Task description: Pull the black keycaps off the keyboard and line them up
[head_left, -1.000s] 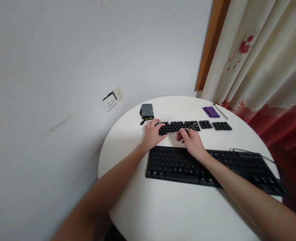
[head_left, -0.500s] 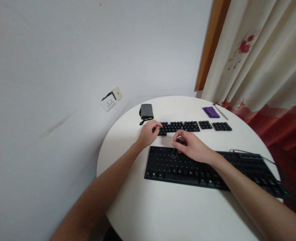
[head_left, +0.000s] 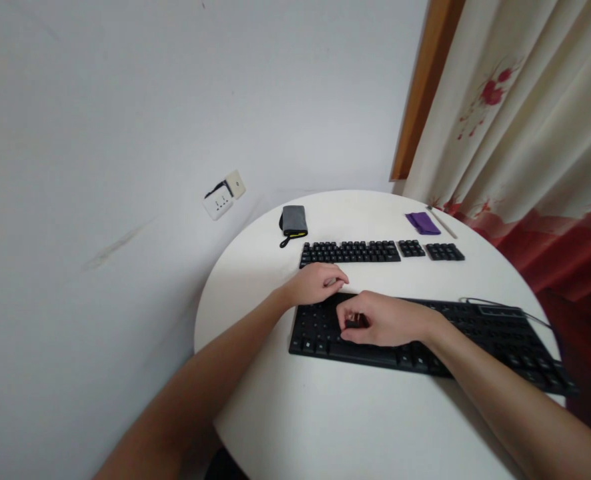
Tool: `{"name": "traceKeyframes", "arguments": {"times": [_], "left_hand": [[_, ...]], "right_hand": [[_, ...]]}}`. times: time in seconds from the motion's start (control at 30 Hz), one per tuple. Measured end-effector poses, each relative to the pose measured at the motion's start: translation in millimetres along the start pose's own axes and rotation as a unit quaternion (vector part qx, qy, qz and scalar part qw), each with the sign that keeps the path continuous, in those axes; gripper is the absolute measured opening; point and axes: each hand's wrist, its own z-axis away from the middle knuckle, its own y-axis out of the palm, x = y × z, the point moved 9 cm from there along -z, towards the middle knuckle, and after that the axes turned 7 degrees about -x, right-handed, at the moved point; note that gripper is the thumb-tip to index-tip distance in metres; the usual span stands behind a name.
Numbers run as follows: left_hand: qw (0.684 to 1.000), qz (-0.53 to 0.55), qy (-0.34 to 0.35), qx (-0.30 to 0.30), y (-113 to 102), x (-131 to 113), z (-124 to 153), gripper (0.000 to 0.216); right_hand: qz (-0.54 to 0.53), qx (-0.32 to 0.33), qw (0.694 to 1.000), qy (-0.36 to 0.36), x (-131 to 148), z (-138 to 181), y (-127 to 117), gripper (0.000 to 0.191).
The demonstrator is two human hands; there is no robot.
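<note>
A black keyboard (head_left: pixel 475 333) lies across the round white table (head_left: pixel 335 413) in front of me. My right hand (head_left: pixel 383 319) rests on its left half, its fingers pinched round a small black keycap (head_left: pixel 356 323) and pressed down among the keys. My left hand (head_left: pixel 318 283) lies at the keyboard's upper left corner. Its fingers are stretched out flat and hold nothing. Behind the keyboard, loose black keycaps are laid out in a long block (head_left: pixel 350 252) and two short blocks (head_left: pixel 411 248) (head_left: pixel 444 251).
A grey pouch (head_left: pixel 294 221) with a black cord sits at the back left of the table. At the back right are a purple cloth (head_left: pixel 422 223) and a thin stick (head_left: pixel 443 223). The keyboard cable (head_left: pixel 480 301) loops on the right. A wall socket (head_left: pixel 224 198) is on the left and a curtain (head_left: pixel 525 133) hangs on the right.
Both hands have come back from the row of loose keycaps to the keyboard. My right hand carried a keycap down onto its left part. My left hand let go of the row.
</note>
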Motion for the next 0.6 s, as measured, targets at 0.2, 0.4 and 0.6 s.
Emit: {"name": "traceKeyframes", "arguments": {"times": [0.2, 0.4, 0.6], "left_hand": [[0.999, 0.028, 0.017, 0.034, 9.3, -0.8, 1.2, 0.023], [0.995, 0.053, 0.061, 0.056, 14.3, -7.5, 0.6, 0.021], [0.995, 0.037, 0.074, 0.057, 15.5, -4.7, 2.9, 0.014]], "right_hand": [[-0.020, -0.027, 0.999, 0.013, -6.7, -2.6, -2.8, 0.019], [-0.120, -0.001, 0.987, 0.105, -34.9, -5.1, 8.4, 0.025], [-0.177, -0.035, 0.971, 0.159, -54.7, -9.2, 7.5, 0.034]]}}
